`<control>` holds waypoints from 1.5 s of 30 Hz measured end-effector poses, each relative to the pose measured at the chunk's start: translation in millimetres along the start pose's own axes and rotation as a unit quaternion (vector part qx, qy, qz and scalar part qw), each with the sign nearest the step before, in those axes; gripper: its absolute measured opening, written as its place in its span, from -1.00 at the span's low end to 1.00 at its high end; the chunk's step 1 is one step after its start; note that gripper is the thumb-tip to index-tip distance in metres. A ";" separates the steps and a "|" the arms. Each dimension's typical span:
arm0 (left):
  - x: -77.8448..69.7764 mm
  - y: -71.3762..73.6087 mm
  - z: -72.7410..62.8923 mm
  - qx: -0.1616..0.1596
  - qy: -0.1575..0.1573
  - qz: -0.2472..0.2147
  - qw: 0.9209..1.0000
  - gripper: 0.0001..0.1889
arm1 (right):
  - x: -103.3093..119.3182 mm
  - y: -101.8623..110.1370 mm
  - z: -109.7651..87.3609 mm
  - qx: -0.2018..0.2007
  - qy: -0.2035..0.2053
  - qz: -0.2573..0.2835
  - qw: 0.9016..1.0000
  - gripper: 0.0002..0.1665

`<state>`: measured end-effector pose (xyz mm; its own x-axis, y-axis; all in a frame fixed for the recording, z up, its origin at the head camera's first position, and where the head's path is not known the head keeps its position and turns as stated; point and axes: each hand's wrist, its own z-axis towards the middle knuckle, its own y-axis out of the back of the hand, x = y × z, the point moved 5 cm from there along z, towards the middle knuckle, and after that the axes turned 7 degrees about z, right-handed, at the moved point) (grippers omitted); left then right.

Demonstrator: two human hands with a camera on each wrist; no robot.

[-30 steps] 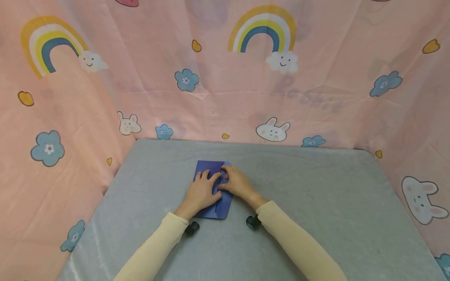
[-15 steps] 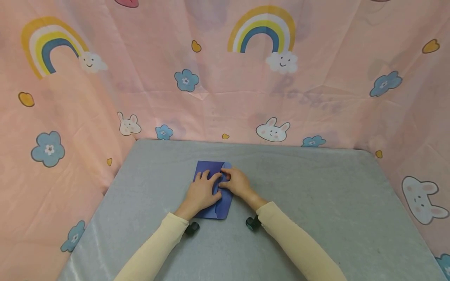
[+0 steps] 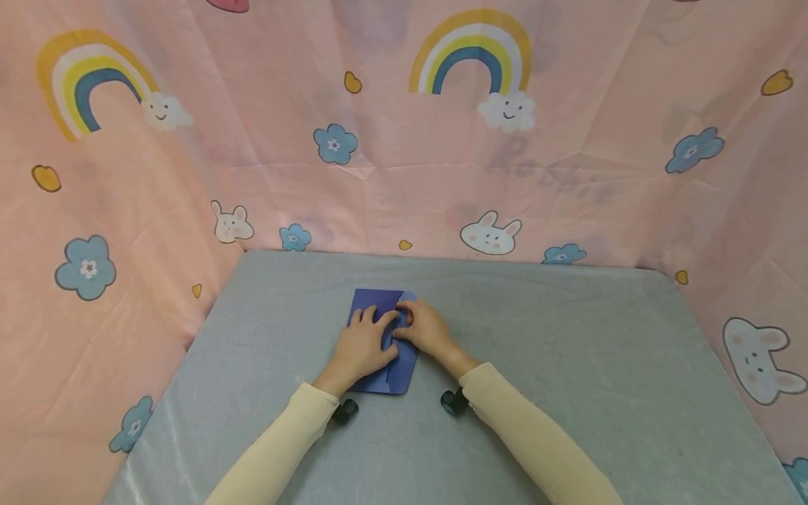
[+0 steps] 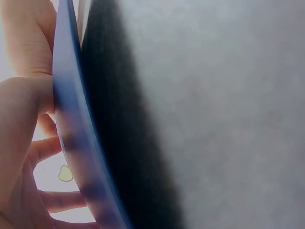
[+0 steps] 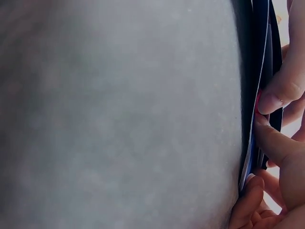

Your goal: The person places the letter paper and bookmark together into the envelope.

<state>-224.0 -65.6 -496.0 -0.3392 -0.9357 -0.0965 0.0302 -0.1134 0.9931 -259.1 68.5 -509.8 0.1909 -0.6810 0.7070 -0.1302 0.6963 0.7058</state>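
Note:
A blue envelope (image 3: 376, 298) lies flat on the table with its lighter flap (image 3: 404, 370) along the right side. My left hand (image 3: 361, 347) rests on its body, fingers spread and thumb extended toward the flap. At the flap's inner edge, my right hand (image 3: 431, 328) pinches with thumb and forefinger, its other fingers curled at the outer edge. The right wrist view has a small red patch (image 5: 258, 101) by the meeting thumb tips; what it is stays hidden. In the left wrist view the envelope's near edge (image 4: 71, 86) bows slightly above the table.
A grey cloth covers the table (image 3: 536, 365). A pink printed curtain (image 3: 404, 189) stands around its back and sides. Dark wrist cameras (image 3: 345, 410) sit under both cream sleeves (image 3: 530, 428).
My right hand shifts very slightly at the flap, its thumb edging upward. The left hand and the envelope keep their places.

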 end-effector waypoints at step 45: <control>2.3 -1.0 -0.5 0.032 -0.007 -0.001 0.999 -0.41 | -10.3 11.3 -2.5 0.035 -0.001 0.095 0.995 -0.39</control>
<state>-224.4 -67.9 -497.3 -0.3520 -0.9309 -0.0976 -0.0312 -0.0926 0.9952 -260.2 84.0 -509.2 0.1545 -0.5389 0.8281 -0.2314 0.7951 0.5606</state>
